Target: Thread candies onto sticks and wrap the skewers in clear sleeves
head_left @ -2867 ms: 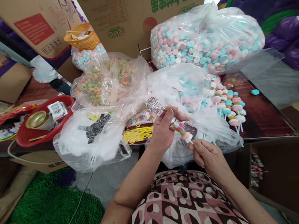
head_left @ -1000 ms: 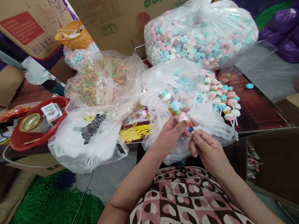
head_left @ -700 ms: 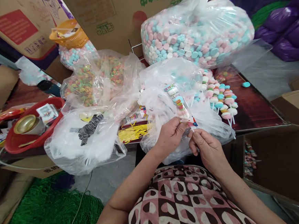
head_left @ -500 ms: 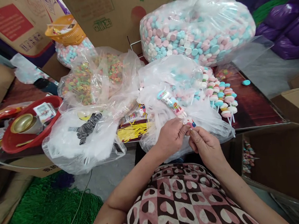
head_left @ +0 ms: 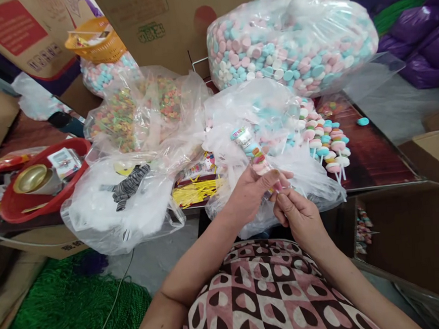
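Cardboard boxes [head_left: 178,21] are stacked along the back. A large clear bag of pastel candies [head_left: 293,42] is propped against them on the dark table [head_left: 374,157]. Smaller plastic bags are crowded in front of it, one filled with coloured candy rings [head_left: 139,112]. A red basin [head_left: 43,201] is set at the left edge. A row of finished skewers [head_left: 326,141] is laid out to the right, and a bundle of yellow twist ties [head_left: 199,191] is seen near the middle.

The two hands are brought together just above the lap, at the table's near edge. The left hand [head_left: 250,192] is closed round the lower end of a candy skewer [head_left: 251,149], which is sleeved in a printed clear wrapper and tilted up and away to the left. The right hand [head_left: 297,214] is pinched shut at the skewer's bottom tip. Whether stick or wrapper mouth is gripped there cannot be told.

The skewer is judged to be light. Its thin stick is likely stiff but easily snapped, its pressed candies brittle, and its film slippery. It is best held low, at the stick and gathered wrapper, rather than squeezed across the candies.
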`<act>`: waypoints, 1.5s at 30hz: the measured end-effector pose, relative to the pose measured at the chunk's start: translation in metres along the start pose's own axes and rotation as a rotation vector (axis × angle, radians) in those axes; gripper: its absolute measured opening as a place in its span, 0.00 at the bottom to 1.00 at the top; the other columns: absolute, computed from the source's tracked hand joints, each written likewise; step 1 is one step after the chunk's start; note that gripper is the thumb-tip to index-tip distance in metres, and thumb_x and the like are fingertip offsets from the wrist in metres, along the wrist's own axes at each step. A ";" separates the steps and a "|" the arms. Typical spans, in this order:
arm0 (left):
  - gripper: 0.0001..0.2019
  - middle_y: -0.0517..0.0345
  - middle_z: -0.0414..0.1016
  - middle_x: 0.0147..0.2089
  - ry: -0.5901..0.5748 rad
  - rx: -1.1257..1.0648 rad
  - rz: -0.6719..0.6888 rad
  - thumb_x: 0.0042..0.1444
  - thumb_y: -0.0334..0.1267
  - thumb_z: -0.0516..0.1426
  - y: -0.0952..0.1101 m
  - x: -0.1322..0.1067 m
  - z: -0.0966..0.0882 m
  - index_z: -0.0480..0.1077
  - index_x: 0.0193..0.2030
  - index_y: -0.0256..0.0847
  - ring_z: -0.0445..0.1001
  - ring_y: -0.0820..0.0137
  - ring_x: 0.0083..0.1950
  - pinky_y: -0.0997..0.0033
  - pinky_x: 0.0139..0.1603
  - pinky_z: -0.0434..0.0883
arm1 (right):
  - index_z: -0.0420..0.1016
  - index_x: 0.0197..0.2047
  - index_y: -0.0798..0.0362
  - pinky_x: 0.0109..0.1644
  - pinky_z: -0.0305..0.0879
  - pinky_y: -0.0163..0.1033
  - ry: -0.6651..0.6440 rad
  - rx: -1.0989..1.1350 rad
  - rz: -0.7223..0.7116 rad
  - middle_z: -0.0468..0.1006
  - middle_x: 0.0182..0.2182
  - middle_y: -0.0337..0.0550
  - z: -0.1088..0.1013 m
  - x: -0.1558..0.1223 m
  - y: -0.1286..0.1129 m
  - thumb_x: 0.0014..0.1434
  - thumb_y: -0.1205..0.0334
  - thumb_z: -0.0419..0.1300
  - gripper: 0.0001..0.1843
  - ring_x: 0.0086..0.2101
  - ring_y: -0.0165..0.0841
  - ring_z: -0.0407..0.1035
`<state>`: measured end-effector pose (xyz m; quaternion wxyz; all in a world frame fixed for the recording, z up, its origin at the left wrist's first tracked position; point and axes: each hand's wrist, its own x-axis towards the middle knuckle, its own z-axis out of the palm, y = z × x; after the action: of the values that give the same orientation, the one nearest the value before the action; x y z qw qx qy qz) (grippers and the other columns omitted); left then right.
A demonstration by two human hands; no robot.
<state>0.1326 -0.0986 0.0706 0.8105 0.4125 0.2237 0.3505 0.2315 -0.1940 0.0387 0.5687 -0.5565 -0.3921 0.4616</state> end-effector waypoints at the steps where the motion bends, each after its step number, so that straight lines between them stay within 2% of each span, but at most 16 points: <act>1: 0.25 0.62 0.75 0.28 0.001 -0.023 -0.016 0.51 0.51 0.67 -0.003 0.000 0.002 0.72 0.52 0.40 0.72 0.74 0.30 0.76 0.29 0.63 | 0.69 0.33 0.50 0.22 0.48 0.34 0.004 -0.004 0.005 0.60 0.16 0.30 0.001 0.000 -0.001 0.65 0.41 0.56 0.21 0.17 0.26 0.52; 4: 0.27 0.65 0.70 0.23 0.010 -0.089 -0.079 0.49 0.51 0.68 -0.012 -0.003 0.005 0.72 0.53 0.38 0.74 0.72 0.29 0.76 0.28 0.65 | 0.67 0.30 0.51 0.22 0.48 0.34 0.031 -0.004 0.018 0.59 0.15 0.30 0.002 0.000 0.000 0.65 0.41 0.56 0.22 0.17 0.25 0.51; 8: 0.28 0.67 0.63 0.18 0.020 -0.149 -0.122 0.51 0.50 0.66 -0.019 -0.005 0.007 0.71 0.55 0.37 0.80 0.64 0.38 0.74 0.32 0.72 | 0.66 0.28 0.51 0.22 0.47 0.34 0.042 0.061 0.007 0.59 0.15 0.30 0.008 -0.002 0.009 0.65 0.43 0.57 0.22 0.17 0.25 0.50; 12: 0.26 0.68 0.61 0.18 0.025 -0.141 -0.133 0.53 0.49 0.66 -0.021 -0.007 0.008 0.71 0.54 0.38 0.80 0.64 0.42 0.75 0.32 0.72 | 0.66 0.28 0.51 0.21 0.49 0.34 0.041 0.061 0.006 0.60 0.15 0.31 0.011 -0.003 0.010 0.65 0.44 0.57 0.21 0.17 0.25 0.52; 17: 0.17 0.65 0.60 0.19 0.003 -0.060 -0.171 0.56 0.53 0.62 -0.009 -0.013 -0.003 0.74 0.40 0.39 0.79 0.63 0.42 0.68 0.39 0.74 | 0.73 0.27 0.52 0.26 0.60 0.35 -0.232 -0.228 -0.004 0.71 0.18 0.38 -0.018 -0.001 -0.017 0.64 0.44 0.58 0.22 0.20 0.30 0.64; 19: 0.17 0.64 0.60 0.18 -0.021 -0.003 -0.157 0.57 0.54 0.61 -0.002 -0.016 -0.008 0.73 0.36 0.40 0.78 0.63 0.41 0.63 0.46 0.74 | 0.76 0.25 0.52 0.28 0.62 0.37 -0.236 -0.318 -0.044 0.74 0.19 0.40 -0.033 0.003 -0.028 0.64 0.45 0.59 0.23 0.22 0.31 0.66; 23: 0.20 0.68 0.56 0.16 -0.276 -0.047 -0.311 0.53 0.57 0.64 0.002 -0.024 -0.008 0.73 0.33 0.39 0.73 0.70 0.27 0.62 0.44 0.73 | 0.81 0.35 0.49 0.32 0.67 0.39 0.016 -0.016 -0.082 0.78 0.27 0.42 -0.036 0.017 -0.041 0.59 0.45 0.64 0.16 0.28 0.34 0.71; 25: 0.22 0.72 0.52 0.14 -0.423 -0.148 -0.419 0.51 0.59 0.64 -0.004 -0.027 -0.004 0.71 0.33 0.39 0.64 0.74 0.18 0.64 0.36 0.73 | 0.79 0.45 0.47 0.31 0.70 0.40 -0.040 0.165 0.000 0.82 0.34 0.45 -0.024 0.024 -0.044 0.54 0.41 0.66 0.22 0.32 0.38 0.74; 27: 0.25 0.74 0.49 0.14 -0.488 -0.213 -0.446 0.50 0.62 0.63 -0.011 -0.030 0.000 0.70 0.31 0.39 0.55 0.78 0.15 0.67 0.30 0.71 | 0.78 0.48 0.46 0.32 0.73 0.42 -0.168 0.280 0.108 0.83 0.40 0.47 -0.008 0.029 -0.045 0.53 0.38 0.65 0.26 0.36 0.41 0.77; 29: 0.26 0.75 0.47 0.14 -0.473 -0.219 -0.419 0.51 0.64 0.61 -0.016 -0.032 0.001 0.68 0.29 0.39 0.51 0.79 0.13 0.69 0.26 0.68 | 0.77 0.47 0.45 0.33 0.74 0.42 -0.217 0.347 0.156 0.83 0.39 0.47 0.003 0.031 -0.043 0.53 0.39 0.65 0.25 0.37 0.41 0.78; 31: 0.25 0.74 0.49 0.14 -0.424 -0.184 -0.395 0.54 0.63 0.59 -0.017 -0.032 -0.003 0.67 0.30 0.39 0.52 0.80 0.14 0.70 0.27 0.68 | 0.75 0.47 0.46 0.29 0.73 0.39 -0.172 0.356 0.149 0.83 0.36 0.44 0.007 0.032 -0.040 0.54 0.42 0.66 0.23 0.34 0.39 0.78; 35: 0.22 0.60 0.71 0.24 -0.355 -0.111 -0.375 0.57 0.58 0.58 -0.015 -0.030 -0.017 0.69 0.35 0.38 0.70 0.73 0.24 0.70 0.31 0.71 | 0.71 0.49 0.46 0.14 0.61 0.34 -0.106 0.285 0.163 0.83 0.37 0.42 0.004 0.033 -0.034 0.57 0.41 0.63 0.23 0.19 0.31 0.70; 37: 0.19 0.54 0.75 0.28 -0.347 -0.089 -0.386 0.57 0.54 0.59 -0.014 -0.028 -0.022 0.70 0.35 0.36 0.74 0.69 0.29 0.70 0.30 0.71 | 0.70 0.50 0.46 0.14 0.62 0.35 -0.112 0.273 0.178 0.83 0.39 0.42 0.004 0.033 -0.034 0.57 0.40 0.63 0.24 0.17 0.30 0.68; 39: 0.15 0.56 0.71 0.26 -0.327 -0.087 -0.398 0.56 0.49 0.58 -0.014 -0.027 -0.023 0.68 0.31 0.37 0.71 0.71 0.26 0.72 0.26 0.67 | 0.70 0.48 0.46 0.20 0.70 0.38 -0.090 0.287 0.153 0.83 0.36 0.41 0.006 0.034 -0.035 0.54 0.42 0.66 0.24 0.22 0.33 0.73; 42: 0.09 0.67 0.56 0.20 -0.233 -0.093 -0.415 0.54 0.42 0.56 -0.012 -0.028 -0.018 0.62 0.30 0.40 0.56 0.78 0.18 0.77 0.18 0.54 | 0.71 0.43 0.47 0.34 0.75 0.42 -0.033 0.301 0.106 0.83 0.32 0.41 0.011 0.035 -0.037 0.51 0.44 0.69 0.22 0.32 0.38 0.78; 45: 0.09 0.71 0.47 0.20 -0.117 -0.001 -0.420 0.55 0.41 0.55 -0.010 -0.030 -0.011 0.57 0.30 0.42 0.43 0.80 0.17 0.78 0.17 0.44 | 0.71 0.44 0.47 0.33 0.72 0.41 -0.027 0.256 0.100 0.83 0.33 0.43 0.013 0.036 -0.036 0.52 0.42 0.67 0.22 0.34 0.39 0.78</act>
<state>0.1101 -0.1194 0.0589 0.8775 0.3760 0.2573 0.1495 0.2316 -0.1539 0.0732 0.6061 -0.4921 -0.3093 0.5429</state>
